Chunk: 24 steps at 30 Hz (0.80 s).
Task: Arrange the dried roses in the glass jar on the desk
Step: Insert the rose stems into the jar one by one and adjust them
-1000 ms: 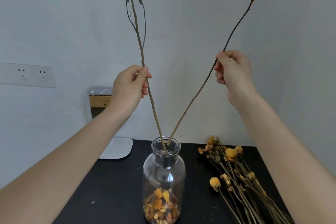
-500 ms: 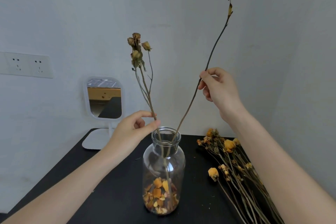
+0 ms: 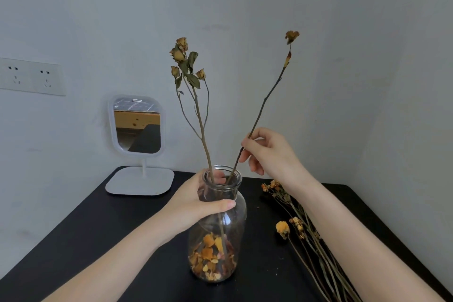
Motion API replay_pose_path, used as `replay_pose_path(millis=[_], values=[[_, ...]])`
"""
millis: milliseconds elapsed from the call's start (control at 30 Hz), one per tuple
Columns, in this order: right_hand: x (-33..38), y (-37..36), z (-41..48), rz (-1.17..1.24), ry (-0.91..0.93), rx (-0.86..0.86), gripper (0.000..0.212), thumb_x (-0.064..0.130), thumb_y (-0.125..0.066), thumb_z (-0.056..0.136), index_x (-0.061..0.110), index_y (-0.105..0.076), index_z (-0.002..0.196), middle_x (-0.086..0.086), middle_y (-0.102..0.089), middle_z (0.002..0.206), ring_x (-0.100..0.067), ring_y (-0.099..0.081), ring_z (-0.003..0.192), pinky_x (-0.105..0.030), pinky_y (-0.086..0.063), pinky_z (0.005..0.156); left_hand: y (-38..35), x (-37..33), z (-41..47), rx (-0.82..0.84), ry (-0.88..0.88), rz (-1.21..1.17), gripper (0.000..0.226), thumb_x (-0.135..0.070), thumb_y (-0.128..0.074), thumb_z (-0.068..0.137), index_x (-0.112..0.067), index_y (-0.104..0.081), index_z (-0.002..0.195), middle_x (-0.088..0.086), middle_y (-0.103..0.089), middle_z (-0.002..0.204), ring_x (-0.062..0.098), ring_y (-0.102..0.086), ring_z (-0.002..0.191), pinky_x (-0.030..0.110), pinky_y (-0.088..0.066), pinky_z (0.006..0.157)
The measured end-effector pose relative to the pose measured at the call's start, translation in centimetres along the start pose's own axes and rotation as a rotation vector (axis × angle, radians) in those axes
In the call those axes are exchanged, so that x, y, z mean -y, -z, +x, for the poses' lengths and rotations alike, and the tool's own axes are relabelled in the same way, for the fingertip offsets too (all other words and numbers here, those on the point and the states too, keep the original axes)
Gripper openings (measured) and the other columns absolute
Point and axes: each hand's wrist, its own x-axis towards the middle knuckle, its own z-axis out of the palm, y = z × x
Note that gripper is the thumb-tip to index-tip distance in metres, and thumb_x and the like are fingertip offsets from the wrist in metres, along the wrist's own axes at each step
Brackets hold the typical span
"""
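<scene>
The neck of a glass jar (image 3: 217, 225) is gripped by the left hand (image 3: 196, 203); a single-bloom dried rose stem (image 3: 263, 105) is pinched by the right hand (image 3: 267, 152). A branched rose (image 3: 193, 105) stands inside, on a black desk (image 3: 103, 233).

A home room: vanity mirror (image 3: 137, 127) on black desk (image 3: 85, 235), wall sockets (image 3: 30, 76).

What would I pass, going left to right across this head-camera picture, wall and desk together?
Wall sockets → standing mirror → glass jar → loose dried roses lying on the desk.
</scene>
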Motion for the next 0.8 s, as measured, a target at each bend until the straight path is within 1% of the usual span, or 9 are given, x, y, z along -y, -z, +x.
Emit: replay_pose_path(millis=[167, 267, 367, 433, 500, 567, 667, 733, 800], values=[[-0.9, -0.2, -0.4, -0.06, -0.016, 0.062, 0.007, 0.015, -0.056, 0.089, 0.015, -0.059, 0.083, 0.002, -0.062, 0.061, -0.006, -0.046, 0.041, -0.014, -0.037, 0.039, -0.3, 0.1, -0.1, -0.015, -0.007, -0.008, 0.055, -0.053, -0.076, 0.055, -0.047, -0.052, 0.104, -0.036, -0.061, 0.101, -0.015, -0.056, 0.096, 0.009, -0.044, 0.074], [-0.9, -0.2, -0.4, -0.017, -0.011, 0.051, 0.007, 0.016, -0.056, 0.089, 0.014, -0.06, 0.084, 0.004, -0.06, 0.059, -0.005, -0.045, 0.04, -0.014, -0.037, 0.039, -0.4, 0.6, 0.0, -0.038, 0.007, -0.018, 0.056, -0.052, -0.078, 0.055, -0.049, -0.052, 0.105, -0.026, -0.064, 0.106, -0.005, -0.057, 0.103, 0.017, -0.045, 0.085], [-0.9, -0.2, -0.5, 0.021, -0.003, 0.043, 0.01, 0.015, -0.055, 0.09, 0.01, -0.061, 0.084, 0.003, -0.06, 0.058, -0.005, -0.045, 0.04, -0.015, -0.038, 0.039, -0.6, 0.9, 0.0, -0.051, 0.0, -0.01, 0.059, -0.053, -0.077, 0.054, -0.049, -0.051, 0.107, -0.022, -0.063, 0.11, -0.001, -0.057, 0.106, 0.022, -0.045, 0.091], [-1.0, -0.3, -0.6, 0.029, 0.002, 0.04, 0.011, 0.014, -0.054, 0.091, 0.01, -0.06, 0.082, 0.002, -0.06, 0.06, -0.004, -0.046, 0.039, -0.015, -0.038, 0.039, -0.7, 1.0, 0.0, -0.061, -0.012, -0.002, 0.056, -0.055, -0.075, 0.053, -0.052, -0.05, 0.104, -0.026, -0.063, 0.107, -0.005, -0.057, 0.104, 0.017, -0.045, 0.087], [-1.1, -0.3, -0.7, 0.022, 0.01, 0.036, 0.012, 0.014, -0.054, 0.092, 0.01, -0.058, 0.081, 0.001, -0.061, 0.062, -0.003, -0.047, 0.039, -0.015, -0.039, 0.04, -0.9, 1.0, 0.0, -0.07, -0.033, 0.015, 0.054, -0.059, -0.072, 0.052, -0.056, -0.05, 0.101, -0.035, -0.06, 0.103, -0.013, -0.055, 0.1, 0.008, -0.043, 0.077], [-1.1, -0.2, -0.8, 0.006, 0.016, 0.034, 0.011, 0.015, -0.054, 0.092, 0.01, -0.058, 0.082, 0.001, -0.061, 0.062, -0.002, -0.047, 0.039, -0.015, -0.039, 0.04, -1.0, 1.0, 0.0, -0.084, -0.049, 0.031, 0.05, -0.057, -0.073, 0.056, -0.055, -0.049, 0.1, -0.042, -0.057, 0.101, -0.02, -0.051, 0.097, 0.005, -0.041, 0.071], [-1.0, -0.3, -0.9, 0.002, 0.009, 0.041, 0.01, 0.016, -0.055, 0.092, 0.009, -0.058, 0.085, 0.001, -0.06, 0.063, -0.002, -0.046, 0.04, -0.014, -0.038, 0.04, -0.9, 0.8, -0.2, -0.091, -0.061, 0.01, 0.053, -0.053, -0.075, 0.055, -0.051, -0.05, 0.102, -0.041, -0.058, 0.1, -0.021, -0.052, 0.095, 0.003, -0.042, 0.068], [-0.9, -0.2, -1.0, 0.01, 0.002, 0.048, 0.01, 0.017, -0.055, 0.091, 0.008, -0.06, 0.09, 0.001, -0.06, 0.064, -0.005, -0.046, 0.042, -0.015, -0.039, 0.041, -0.8, 0.5, -0.7, -0.111, -0.058, 0.002, 0.064, -0.052, -0.075, 0.051, -0.049, -0.047, 0.108, -0.036, -0.058, 0.105, -0.018, -0.052, 0.099, 0.003, -0.041, 0.075], [-0.8, 0.0, -1.1, 0.003, 0.001, 0.048, 0.014, 0.02, -0.057, 0.09, 0.008, -0.062, 0.097, 0.001, -0.06, 0.066, -0.007, -0.047, 0.045, -0.015, -0.04, 0.042, -0.7, 0.2, -1.8, -0.181, -0.063, 0.028, 0.079, -0.051, -0.075, 0.049, -0.047, -0.041, 0.119, -0.034, -0.05, 0.115, -0.014, -0.046, 0.106, 0.011, -0.035, 0.089]])
